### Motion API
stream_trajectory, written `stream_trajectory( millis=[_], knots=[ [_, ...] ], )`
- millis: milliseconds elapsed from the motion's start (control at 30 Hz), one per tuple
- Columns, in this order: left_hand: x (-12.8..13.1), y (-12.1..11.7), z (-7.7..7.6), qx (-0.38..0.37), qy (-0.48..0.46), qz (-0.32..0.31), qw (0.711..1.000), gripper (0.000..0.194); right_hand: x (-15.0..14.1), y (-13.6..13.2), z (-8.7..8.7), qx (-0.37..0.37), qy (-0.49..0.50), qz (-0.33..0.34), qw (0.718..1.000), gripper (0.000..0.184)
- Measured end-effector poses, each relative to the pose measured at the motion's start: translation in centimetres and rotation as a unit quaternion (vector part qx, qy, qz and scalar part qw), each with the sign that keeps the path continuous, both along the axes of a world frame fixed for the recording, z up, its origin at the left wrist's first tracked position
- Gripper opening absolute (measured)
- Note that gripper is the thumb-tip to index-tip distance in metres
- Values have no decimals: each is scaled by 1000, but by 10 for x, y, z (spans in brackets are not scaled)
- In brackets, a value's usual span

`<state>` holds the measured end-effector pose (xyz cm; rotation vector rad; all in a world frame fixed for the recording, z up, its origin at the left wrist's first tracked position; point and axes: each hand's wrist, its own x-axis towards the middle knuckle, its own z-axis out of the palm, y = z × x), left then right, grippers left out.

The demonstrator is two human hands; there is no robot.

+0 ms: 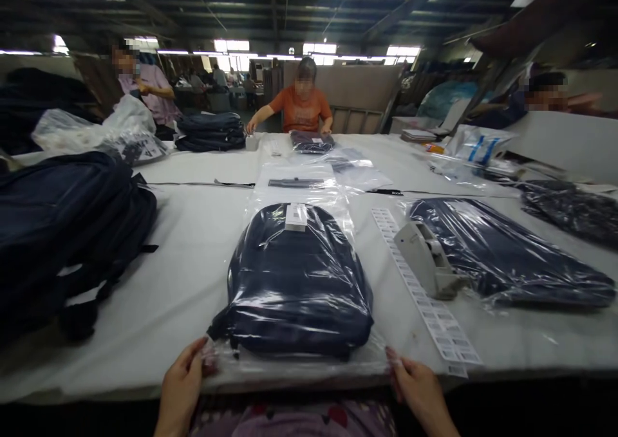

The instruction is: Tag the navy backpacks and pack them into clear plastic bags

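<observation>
A dark blue backpack [299,276] lies flat in front of me inside a clear plastic bag [309,363]. A white tag [296,217] shows near the backpack's top. At the bag's near left corner, my left hand [186,369] pinches the plastic edge. My right hand [408,376] pinches the same edge at the near right corner. Between the hands the plastic is stretched along the table's front edge. The bag's far end reaches past the backpack toward the middle of the table.
Unwrapped dark backpacks [72,218] are piled at left. On the right are a label strip [427,289], a grey tape dispenser [425,257] and another bagged backpack [512,253]. Across the white table [193,231], a person in orange [304,109] handles a dark bagged item [312,141].
</observation>
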<state>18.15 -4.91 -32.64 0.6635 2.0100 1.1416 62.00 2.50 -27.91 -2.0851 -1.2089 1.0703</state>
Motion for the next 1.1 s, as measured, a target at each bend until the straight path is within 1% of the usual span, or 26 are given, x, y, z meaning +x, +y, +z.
stream_trajectory(
  millis=[67,133,167,200,233,300,333,367,400,433,467,500,533,567,600,633,667,700,733,767,800,833,900,933,1000,1100],
  knots=[
    [2,-3,0,15,-7,28,999,44,-2,-4,0,-7,104,-59,993,51],
    [10,-3,5,40,-31,58,997,40,-11,-13,0,16,242,-95,965,49],
    [17,-2,9,55,-67,77,993,41,-19,-18,0,24,303,-92,948,49],
    [25,-1,13,71,-117,96,986,44,-29,-25,-1,19,349,-71,934,51],
    [35,1,16,83,-173,105,976,47,-41,-32,-3,0,374,-36,927,54],
    [56,4,19,92,-258,98,957,50,-68,-42,-6,-57,371,62,925,61],
    [66,6,18,87,-278,88,952,46,-81,-44,-8,-77,351,113,926,63],
    [74,6,17,82,-287,82,951,39,-93,-44,-8,-81,324,160,929,64],
    [79,6,15,76,-289,81,951,32,-102,-41,-6,-61,286,199,935,62],
    [82,6,13,70,-281,88,953,27,-110,-36,-3,-15,238,232,943,57],
    [82,5,12,66,-269,96,956,24,-115,-30,2,54,180,259,947,51],
    [80,4,11,65,-257,98,959,24,-119,-22,9,134,116,286,942,47],
    [75,3,11,67,-245,94,963,26,-122,-14,16,211,50,317,923,43],
    [70,2,12,71,-232,89,966,29,-124,-7,23,276,-15,352,894,39],
    [66,1,14,76,-220,83,969,32,-125,1,29,324,-78,389,859,35],
    [63,0,17,81,-212,79,971,35,-126,8,33,353,-138,427,821,33],
    [62,-1,19,83,-209,78,971,37,-128,13,34,370,-195,462,782,39],
    [65,-2,21,83,-211,77,971,38,-129,18,33,378,-244,492,745,52],
    [70,-3,22,76,-223,77,969,40,-131,22,30,384,-281,514,714,64],
    [79,-4,23,62,-244,77,965,41,-132,24,26,389,-306,529,689,72],
    [89,-3,23,42,-270,76,959,43,-134,26,20,396,-320,539,671,72],
    [101,-2,23,21,-299,71,951,44,-135,26,15,409,-325,543,658,68],
    [125,2,20,-11,-343,47,938,42,-136,25,8,448,-327,536,637,53],
    [134,5,19,-20,-347,28,937,40,-136,23,7,471,-326,529,626,45],
    [146,12,18,-22,-326,-17,945,36,-132,23,9,515,-324,523,597,37],
    [144,17,20,-15,-232,-68,970,29,-122,31,12,567,-325,542,528,37]
  ],
)
